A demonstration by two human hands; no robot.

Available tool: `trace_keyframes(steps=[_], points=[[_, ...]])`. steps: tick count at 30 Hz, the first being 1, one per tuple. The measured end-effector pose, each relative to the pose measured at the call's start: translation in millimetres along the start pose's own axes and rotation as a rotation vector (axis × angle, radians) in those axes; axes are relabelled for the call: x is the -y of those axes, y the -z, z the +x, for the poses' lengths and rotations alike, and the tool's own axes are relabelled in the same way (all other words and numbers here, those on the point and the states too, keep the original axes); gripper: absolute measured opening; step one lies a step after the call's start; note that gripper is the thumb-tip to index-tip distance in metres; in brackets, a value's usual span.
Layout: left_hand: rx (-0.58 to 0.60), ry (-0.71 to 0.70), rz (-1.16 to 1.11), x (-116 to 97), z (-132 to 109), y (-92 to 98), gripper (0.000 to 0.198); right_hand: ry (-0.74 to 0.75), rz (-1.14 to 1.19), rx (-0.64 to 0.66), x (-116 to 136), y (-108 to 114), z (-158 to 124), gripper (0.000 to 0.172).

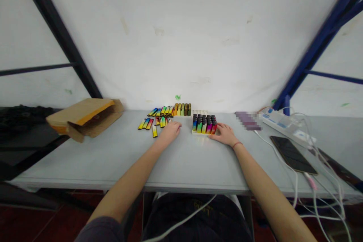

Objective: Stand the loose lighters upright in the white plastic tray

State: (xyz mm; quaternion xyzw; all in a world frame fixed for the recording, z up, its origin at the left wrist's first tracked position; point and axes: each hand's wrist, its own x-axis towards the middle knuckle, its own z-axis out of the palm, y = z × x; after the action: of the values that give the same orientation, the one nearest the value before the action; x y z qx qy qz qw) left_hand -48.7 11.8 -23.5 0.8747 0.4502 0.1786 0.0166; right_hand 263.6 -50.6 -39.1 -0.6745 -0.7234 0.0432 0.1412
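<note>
Head view looks down at a long gray table [113, 162] and two bare arms. Some things are hard to make out. A flat purple thing [248, 121] at the back is all blurry blocks, so I cannot tell what it is. The sticks look small, and their ends are hard to see.

The left hand [170, 133] lies low on the table, open and loose, with nothing showing in it. Its fingers are just beside a messy bunch of flat rainbow sticks [159, 120], which lie past the fingertips and to the left. The right hand [222, 135] is open too and holds nothing. Its fingertips touch the dark-topped rainbow sticks [204, 124], which stand up in a white tray [198, 132] between the hands. Nothing stands in the way of either hand.

Behind that tray is a second white tray [200, 112], partly hidden. Beside it stands a row of orange and green sticks [181, 109]. A brown cardboard box [85, 119] sits far to the left. On the right are a white power strip [279, 124], a black phone [293, 155] and white cables [283, 151].
</note>
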Motion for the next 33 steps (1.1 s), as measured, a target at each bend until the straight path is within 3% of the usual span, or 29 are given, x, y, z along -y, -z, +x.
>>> trace_keyframes(steps=[4,8,11,13,16,19,22,28,33], points=[[-0.016,-0.018,-0.061,2.7,-0.1,-9.7,0.041,0.006,0.005,-0.003,-1.5,-1.4,0.8,0.069],[0.001,0.055,-0.048,2.5,0.1,-19.9,0.029,0.016,0.002,-0.01,-3.2,-3.1,1.4,0.071],[-0.048,0.076,-0.165,-0.7,1.6,-23.5,0.022,0.015,-0.004,-0.015,-4.2,-4.3,1.9,0.073],[-0.118,0.121,-0.346,-5.0,3.3,-23.3,0.021,0.017,-0.003,-0.015,-4.7,-4.9,2.1,0.073],[-0.194,0.299,-0.773,-14.4,6.4,-20.3,0.024,0.025,0.004,-0.015,-5.6,-5.3,2.1,0.073],[-0.199,0.463,-1.211,-24.8,8.0,-16.6,0.03,0.031,0.007,-0.021,-6.2,-5.4,1.9,0.072],[-0.179,0.486,-1.425,-33.6,7.0,-14.1,0.035,0.024,0.007,-0.019,-4.9,-4.9,2.0,0.072],[-0.201,0.442,-1.528,-44.0,3.0,-11.5,0.046,-0.038,-0.016,-0.001,1.8,-2.6,3.7,0.07],[-0.137,0.432,-1.486,-47.1,0.5,-10.7,0.061,-0.02,0.004,0.017,-1.2,0.1,4.5,0.073]])
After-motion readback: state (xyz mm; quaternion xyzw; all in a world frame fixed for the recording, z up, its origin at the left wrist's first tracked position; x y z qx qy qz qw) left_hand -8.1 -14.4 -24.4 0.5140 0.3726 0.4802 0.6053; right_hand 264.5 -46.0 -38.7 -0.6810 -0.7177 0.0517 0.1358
